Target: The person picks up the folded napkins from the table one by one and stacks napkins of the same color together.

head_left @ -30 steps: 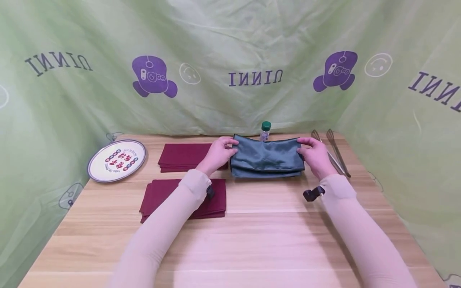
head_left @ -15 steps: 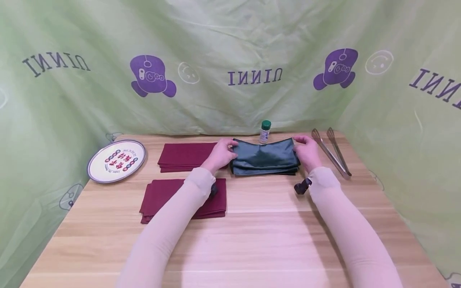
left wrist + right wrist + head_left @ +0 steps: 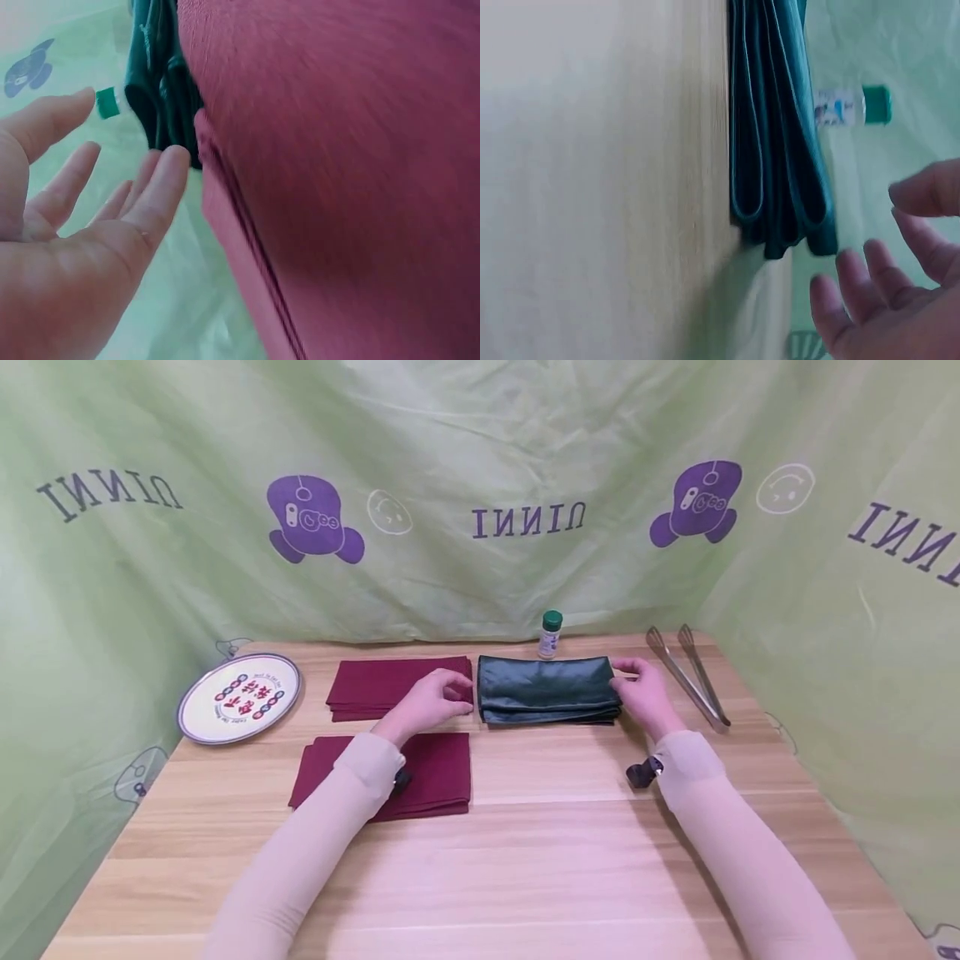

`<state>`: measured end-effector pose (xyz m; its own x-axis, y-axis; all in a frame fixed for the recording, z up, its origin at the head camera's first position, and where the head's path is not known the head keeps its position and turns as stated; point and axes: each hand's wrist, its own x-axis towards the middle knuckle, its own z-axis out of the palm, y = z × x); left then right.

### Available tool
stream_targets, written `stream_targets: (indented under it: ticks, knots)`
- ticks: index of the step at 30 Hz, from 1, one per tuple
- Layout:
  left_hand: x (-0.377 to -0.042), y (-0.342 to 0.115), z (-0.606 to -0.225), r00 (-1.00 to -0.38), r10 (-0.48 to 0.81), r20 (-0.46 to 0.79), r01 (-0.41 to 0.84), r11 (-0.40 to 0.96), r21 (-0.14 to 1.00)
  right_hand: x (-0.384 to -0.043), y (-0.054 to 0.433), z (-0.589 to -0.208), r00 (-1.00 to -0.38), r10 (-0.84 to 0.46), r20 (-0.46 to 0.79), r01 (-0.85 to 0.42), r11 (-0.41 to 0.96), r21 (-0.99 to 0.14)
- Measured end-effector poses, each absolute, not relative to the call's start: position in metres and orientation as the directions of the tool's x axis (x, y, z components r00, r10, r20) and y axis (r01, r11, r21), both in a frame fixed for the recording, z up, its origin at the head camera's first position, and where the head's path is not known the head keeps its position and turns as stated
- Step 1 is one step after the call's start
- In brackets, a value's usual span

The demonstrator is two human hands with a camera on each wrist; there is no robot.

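A dark green satin cloth [image 3: 547, 685], folded into a flat rectangle, lies on the wooden table. Its stacked fold loops [image 3: 780, 165] face my right hand in the right wrist view. My left hand [image 3: 426, 703] hovers over the back maroon folded cloth [image 3: 375, 677], with fingers loosely bent and nothing between them. In the left wrist view, that hand's fingers are spread beside maroon fabric [image 3: 352, 165], apart from the green cloth. At the green cloth's right end is my right hand [image 3: 645, 695], fingers relaxed and holding nothing, the fingertips right by the folds.
A second maroon folded cloth [image 3: 438, 768] lies nearer, partly under the left sleeve. An oval plate [image 3: 206, 702] with red print is at the far left. Behind the green cloth stands a small green-capped bottle [image 3: 550, 637]. Metal tongs [image 3: 688, 681] lie to the right.
The green cloth has been lowered and flattened onto the table. My left hand has let go and moved left; the right has released its end and stays close beside it.
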<state>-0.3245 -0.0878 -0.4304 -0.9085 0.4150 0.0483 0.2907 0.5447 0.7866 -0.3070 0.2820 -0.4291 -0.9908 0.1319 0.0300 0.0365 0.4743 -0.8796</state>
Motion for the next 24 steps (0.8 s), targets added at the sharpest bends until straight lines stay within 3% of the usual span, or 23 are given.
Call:
stream_targets:
  ticks: [9,16,24]
  knots:
    - [-0.29,-0.146,-0.421,-0.92,0.377,0.104,0.323,0.581,0.747,-0.287,0.243,-0.419,-0.992,0.036,0.118,-0.072,0.606,-0.792]
    - [-0.266,-0.198,-0.426,-0.932,0.327,0.155,0.33,0.591,0.736,-0.267,0.189,-0.421,-0.972,-0.197,0.129,-0.229,0.655,-0.72]
    - [-0.252,-0.256,-0.426,-0.968,0.239,0.079,0.223,0.673,0.706,-0.25,0.131,-0.44,-0.897,-0.439,0.054,-0.368,0.673,-0.641]
